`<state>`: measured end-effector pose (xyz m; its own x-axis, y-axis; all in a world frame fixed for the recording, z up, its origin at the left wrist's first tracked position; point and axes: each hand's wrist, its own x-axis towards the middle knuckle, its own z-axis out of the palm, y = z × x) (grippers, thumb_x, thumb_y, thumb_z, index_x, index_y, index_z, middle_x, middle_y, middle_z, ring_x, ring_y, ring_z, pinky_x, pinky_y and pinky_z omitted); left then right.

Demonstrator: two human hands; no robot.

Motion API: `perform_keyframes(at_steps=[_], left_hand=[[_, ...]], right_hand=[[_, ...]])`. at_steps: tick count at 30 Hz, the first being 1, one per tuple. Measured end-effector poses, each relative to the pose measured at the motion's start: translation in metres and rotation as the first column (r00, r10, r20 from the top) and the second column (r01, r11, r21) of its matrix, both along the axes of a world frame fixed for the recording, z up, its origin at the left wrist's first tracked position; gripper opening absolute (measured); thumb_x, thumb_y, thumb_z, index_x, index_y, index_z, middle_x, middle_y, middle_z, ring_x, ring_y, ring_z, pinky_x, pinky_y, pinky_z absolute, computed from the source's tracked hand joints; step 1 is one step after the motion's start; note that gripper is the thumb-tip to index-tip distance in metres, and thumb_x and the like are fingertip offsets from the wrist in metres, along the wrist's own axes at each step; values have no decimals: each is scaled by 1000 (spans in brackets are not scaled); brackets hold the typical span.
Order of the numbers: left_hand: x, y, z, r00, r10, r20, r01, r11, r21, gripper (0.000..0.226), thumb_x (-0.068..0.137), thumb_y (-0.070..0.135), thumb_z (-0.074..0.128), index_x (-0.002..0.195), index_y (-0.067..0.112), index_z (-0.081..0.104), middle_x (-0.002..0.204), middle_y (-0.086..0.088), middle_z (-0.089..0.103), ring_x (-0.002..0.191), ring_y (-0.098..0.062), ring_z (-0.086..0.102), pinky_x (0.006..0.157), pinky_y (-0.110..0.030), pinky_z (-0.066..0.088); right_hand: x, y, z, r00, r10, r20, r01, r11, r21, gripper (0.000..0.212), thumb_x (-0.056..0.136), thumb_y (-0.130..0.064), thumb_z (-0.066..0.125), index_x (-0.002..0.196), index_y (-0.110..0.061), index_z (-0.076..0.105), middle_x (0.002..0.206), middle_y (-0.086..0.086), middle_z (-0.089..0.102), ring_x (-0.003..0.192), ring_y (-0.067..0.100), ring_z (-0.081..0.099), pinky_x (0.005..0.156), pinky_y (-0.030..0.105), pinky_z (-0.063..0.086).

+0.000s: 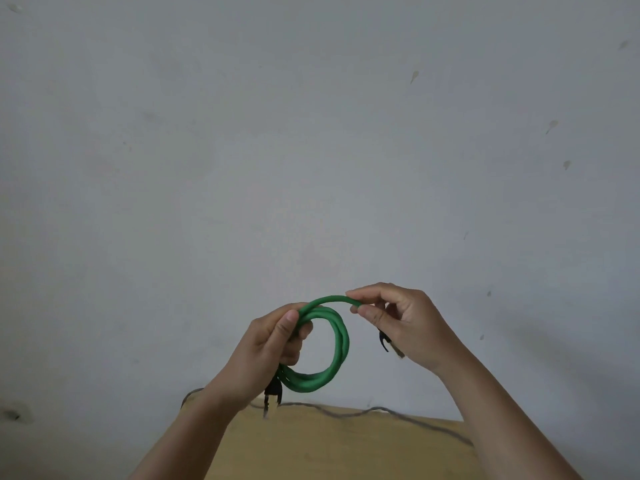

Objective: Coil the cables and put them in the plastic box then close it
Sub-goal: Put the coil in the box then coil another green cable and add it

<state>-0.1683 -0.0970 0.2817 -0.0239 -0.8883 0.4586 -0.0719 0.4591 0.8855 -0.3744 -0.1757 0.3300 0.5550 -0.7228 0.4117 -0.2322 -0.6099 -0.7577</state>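
Coiling nearly done, lower centre: cable [332,344] loops gripped by left hand [273,344], tail pinched by right hand [398,323]; last wrap needed.

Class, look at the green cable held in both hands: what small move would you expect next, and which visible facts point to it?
Probably the right hand lays its last stretch onto the coil. The green cable already hangs in several loops gripped by the left hand; only a short arc runs to the right hand's pinch, with a dark plug end below it. No box is in view.
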Motion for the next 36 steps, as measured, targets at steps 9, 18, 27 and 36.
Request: perform_keyframes(at_steps=[9, 18, 27, 36], left_hand=[[-13, -11, -5, 997, 66, -26, -67, 998, -16, 33, 97, 33, 36, 109, 20, 63, 73, 3, 46, 55, -12, 31, 49, -22, 30], [-25, -12, -8, 999, -12, -50, 15, 998, 58, 34, 96, 31, 37, 118, 27, 62, 74, 7, 47, 55, -10, 30, 51, -20, 32], [-35, -18, -10, 936, 342, -78, -342, 940, 17, 38, 101, 18, 33, 98, 36, 66, 65, 13, 49, 52, -5, 40, 50, -19, 40], [-34, -23, -1, 885, 459, -79, -457, 888, 44, 37, 101, 18, 32, 92, 31, 65, 63, 11, 51, 57, -8, 51, 52, -21, 44]], right_hand=[[19, 5, -17, 933, -95, 347, 69, 994, 87, 26, 82, -5, 68, 89, -29, 68, 78, 1, 70, 62, 11, 60, 55, 17, 47], [26, 6, -26, 854, -237, 463, 127, 959, 255, 19, 83, -1, 65, 76, -18, 60, 64, -5, 62, 55, 15, 56, 53, 25, 50], [36, 20, -18, 836, -155, 526, -143, 864, 482, 17, 87, -1, 59, 74, -12, 62, 62, 7, 65, 55, 17, 60, 54, 24, 52], [37, 37, -25, 994, -61, 89, 81, 966, -247, 44, 76, -40, 67, 110, -29, 42, 82, -15, 62, 64, 11, 58, 55, 23, 47]])
